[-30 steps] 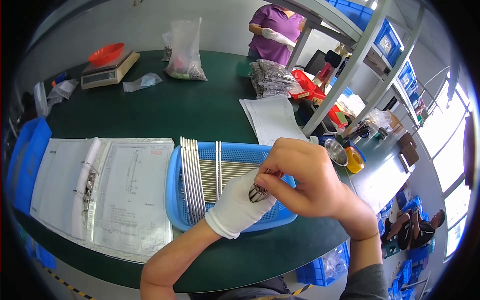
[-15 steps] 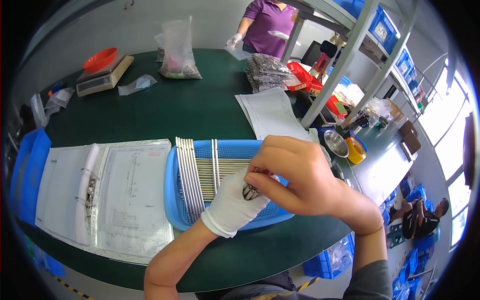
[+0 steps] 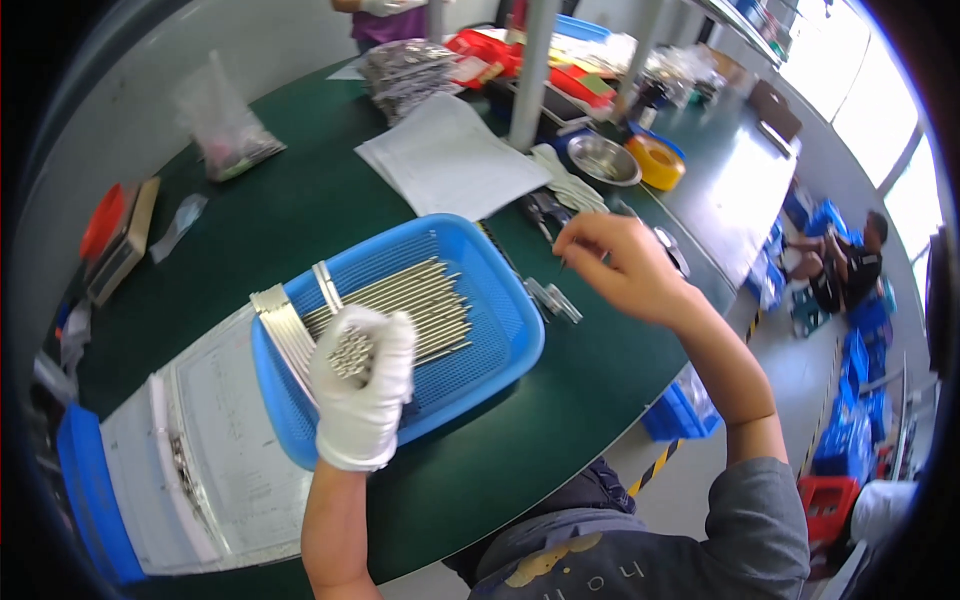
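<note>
My left hand, in a white glove, is closed around a bundle of thin metal rods, their ends pointing up. It is above the left part of a blue perforated basket. Inside the basket lie a row of thin rods; wider metal strips and a narrower pair lie across its left side. My bare right hand is right of the basket, fingers bent together. Something small and dark shows at the fingertips, too small to name. Below them, small silvery metal pieces lie on the table.
An open ring binder lies left of the basket. Behind it are paper sheets, a steel bowl, a yellow tape roll and a white glove. A shelf post rises from the green table. Another person's gloved hand shows at the back.
My right hand has left the bundle and moved right, beyond the basket. My left hand has turned the rods upright, still gripping them. The view has swung to the right.
</note>
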Tool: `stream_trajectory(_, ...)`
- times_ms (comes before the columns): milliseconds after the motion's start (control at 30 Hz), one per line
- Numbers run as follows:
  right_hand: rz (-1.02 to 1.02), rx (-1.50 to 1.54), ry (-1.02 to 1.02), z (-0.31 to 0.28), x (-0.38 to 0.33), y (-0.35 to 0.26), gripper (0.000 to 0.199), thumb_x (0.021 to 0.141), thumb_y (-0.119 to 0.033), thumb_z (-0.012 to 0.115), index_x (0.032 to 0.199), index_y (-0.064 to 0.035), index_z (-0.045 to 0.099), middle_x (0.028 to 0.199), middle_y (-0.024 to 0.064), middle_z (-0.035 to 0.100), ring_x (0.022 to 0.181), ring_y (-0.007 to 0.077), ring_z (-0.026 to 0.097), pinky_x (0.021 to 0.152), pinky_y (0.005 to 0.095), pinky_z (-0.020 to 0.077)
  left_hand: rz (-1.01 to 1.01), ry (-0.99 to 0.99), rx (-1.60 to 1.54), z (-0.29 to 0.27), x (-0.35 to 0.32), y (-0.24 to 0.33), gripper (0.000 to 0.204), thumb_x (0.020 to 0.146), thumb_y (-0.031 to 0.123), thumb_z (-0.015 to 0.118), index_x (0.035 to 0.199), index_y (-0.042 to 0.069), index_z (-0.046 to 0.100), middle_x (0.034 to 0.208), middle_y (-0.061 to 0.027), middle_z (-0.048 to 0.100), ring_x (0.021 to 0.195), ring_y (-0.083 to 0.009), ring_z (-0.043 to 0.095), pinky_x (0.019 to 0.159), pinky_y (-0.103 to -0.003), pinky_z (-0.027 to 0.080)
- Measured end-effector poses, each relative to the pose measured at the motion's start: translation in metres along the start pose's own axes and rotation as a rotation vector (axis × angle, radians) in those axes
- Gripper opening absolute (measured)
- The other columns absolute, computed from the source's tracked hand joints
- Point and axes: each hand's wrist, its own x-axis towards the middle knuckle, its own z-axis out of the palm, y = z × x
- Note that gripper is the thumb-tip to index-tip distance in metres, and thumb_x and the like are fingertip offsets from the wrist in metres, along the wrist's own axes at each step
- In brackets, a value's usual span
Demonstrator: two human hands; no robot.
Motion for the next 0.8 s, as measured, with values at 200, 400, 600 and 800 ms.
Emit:
stream_trajectory(200, 0.146, 0.007, 0.164, 0.033, -0.059, 0.054, 0.013, 0.074, -0.010, 0.058, 0.082, -0.0076, 0.067, 0.072, 0.0100, 0.062, 0.059, 0.0247, 0.060, 0.056, 0.0359, 0.0477, 0.145, -0.025, 0.027, -0.006, 0.000, -0.010, 0.021, 0.093, 0.015, 0.054, 0.077, 0.006, 0.045, 0.054, -0.0006, 0.045, 0.042, -0.0062, 0.039, 0.040, -0.022, 0.034)
stream_trajectory(400, 0.072, -0.204, 0.139, 0.043, -0.078, 0.065, 0.011, 0.071, -0.010, 0.059, 0.080, -0.0094, 0.067, 0.082, 0.0070, 0.058, 0.076, 0.0253, 0.059, 0.064, 0.0373, 0.0475, 0.183, -0.021, 0.082, -0.007, -0.002, -0.016, 0.023, 0.097, 0.020, 0.046, 0.078, 0.010, 0.039, 0.052, 0.0021, 0.033, 0.040, -0.0069, 0.032, 0.038, -0.022, 0.030)
stream_trajectory(600, -0.136, -0.415, 0.057, 0.064, -0.065, 0.043, 0.008, 0.072, -0.016, 0.065, 0.071, -0.0082, 0.062, 0.074, 0.0052, 0.051, 0.069, 0.0222, 0.056, 0.059, 0.0364, 0.0451, 0.170, -0.052, 0.096, -0.006, -0.002, -0.011, 0.022, 0.097, 0.020, 0.047, 0.078, 0.010, 0.038, 0.052, 0.0025, 0.032, 0.040, -0.0070, 0.031, 0.039, -0.022, 0.030)
stream_trajectory(800, -0.068, -0.686, -0.049, 0.086, -0.056, 0.034, 0.015, 0.074, -0.018, 0.062, 0.066, -0.0068, 0.059, 0.075, 0.0073, 0.055, 0.069, 0.0215, 0.060, 0.056, 0.0343, 0.0469, 0.144, -0.061, -0.015, -0.011, -0.003, -0.007, 0.017, 0.092, 0.013, 0.055, 0.080, 0.006, 0.045, 0.055, -0.0023, 0.047, 0.044, -0.0080, 0.042, 0.042, -0.022, 0.036)
